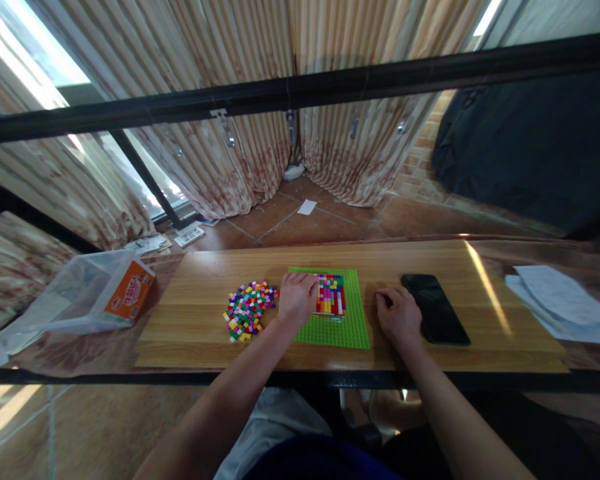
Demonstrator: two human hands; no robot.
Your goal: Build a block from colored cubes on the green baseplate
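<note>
A green studded baseplate (357,327) lies on the wooden board, with rows of coloured building bricks (333,297) packed together on its middle. My left hand (299,295) is over the left side of those bricks, palm down and fingers bent together. Its fingertips touch or nearly touch the bricks; whatever they pinch is hidden. To the left of this hand is a loose pile of small coloured bricks (250,308). My right hand (399,315) rests curled on the board between the baseplate and a black phone (436,308), with no object showing in it.
At the far left a clear plastic box (87,283) with an orange label lies on its side. White papers (565,300) lie on the right. A dark metal rail (300,90) crosses beyond the wooden board (195,280), in front of curtains (230,160).
</note>
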